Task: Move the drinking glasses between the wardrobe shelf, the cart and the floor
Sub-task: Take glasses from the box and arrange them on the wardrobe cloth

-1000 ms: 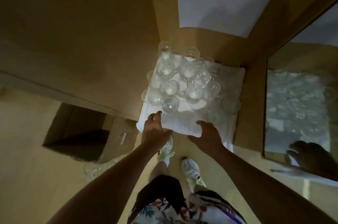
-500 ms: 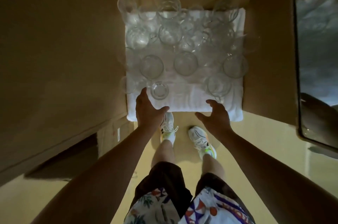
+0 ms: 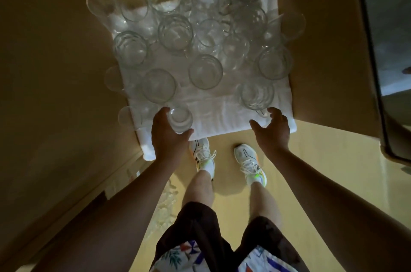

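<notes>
At the bottom of the frame stand the person's legs and 2 white sneakers (image 3: 250,161) on the yellowish floor (image 3: 311,149), both forearms stretching up toward the centre. The left hand (image 3: 170,132) curls around a small glass (image 3: 179,118) at the lower-left edge of the white towel (image 3: 213,120), thumb below it and fingers on its left side, so it grips that glass. The right hand (image 3: 272,126), fingers spread and holding nothing, sits just below and beside a wider glass (image 3: 255,94) at the lower right; that glass lies directly above it in the frame, upright with its mouth facing the camera, and looks like the nearest pick. Beyond, many more drinking glasses (image 3: 175,31) crowd the towel on the wardrobe shelf (image 3: 322,49).
</notes>
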`<state>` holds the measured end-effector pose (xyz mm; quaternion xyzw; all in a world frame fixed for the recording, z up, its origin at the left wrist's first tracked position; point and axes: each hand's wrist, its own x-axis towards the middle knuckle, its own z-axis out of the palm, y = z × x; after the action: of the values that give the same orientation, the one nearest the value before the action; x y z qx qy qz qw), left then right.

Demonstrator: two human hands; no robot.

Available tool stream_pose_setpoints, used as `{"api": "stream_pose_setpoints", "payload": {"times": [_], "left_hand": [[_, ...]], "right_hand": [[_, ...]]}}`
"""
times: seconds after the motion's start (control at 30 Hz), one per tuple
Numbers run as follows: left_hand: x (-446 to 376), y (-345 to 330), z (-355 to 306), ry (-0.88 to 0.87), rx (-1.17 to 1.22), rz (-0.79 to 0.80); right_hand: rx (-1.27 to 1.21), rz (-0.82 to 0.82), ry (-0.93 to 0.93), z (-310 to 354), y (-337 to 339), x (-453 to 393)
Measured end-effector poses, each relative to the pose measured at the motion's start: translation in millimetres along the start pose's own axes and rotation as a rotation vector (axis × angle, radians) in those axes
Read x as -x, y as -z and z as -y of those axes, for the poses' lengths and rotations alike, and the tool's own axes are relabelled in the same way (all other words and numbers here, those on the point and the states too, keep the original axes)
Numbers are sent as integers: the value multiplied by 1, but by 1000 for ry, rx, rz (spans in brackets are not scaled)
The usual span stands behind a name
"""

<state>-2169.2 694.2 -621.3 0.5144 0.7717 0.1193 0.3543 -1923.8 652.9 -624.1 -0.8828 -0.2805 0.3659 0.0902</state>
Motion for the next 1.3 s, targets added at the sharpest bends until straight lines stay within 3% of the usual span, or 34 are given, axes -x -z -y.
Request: {"api": "stream_pose_setpoints", "payload": {"times": [0.2,0.37,0.57,0.73,0.9,1.07,1.3], "left_hand": [[4,-8,-6,-110,-40,26],[15,-14,-12,-169,-50,36],[36,-9,-25,-219,-18,66],[54,4,-42,-204,24,74],[73,30,-69,-155,103,59],[91,72,-111,-201,184,-107],[104,161,-189,-270,324,-263]], "right_hand": [[-35,85,-93,0,-5,-20],[-220,168,-209,6,-9,-29],[-318,241,-222,16,-4,-21],[-306,312,-250,16,15,3],[-473,372,-285,32,55,38],[-562,507,-165,80,110,69],[-510,477,176,173,191,122]]}}
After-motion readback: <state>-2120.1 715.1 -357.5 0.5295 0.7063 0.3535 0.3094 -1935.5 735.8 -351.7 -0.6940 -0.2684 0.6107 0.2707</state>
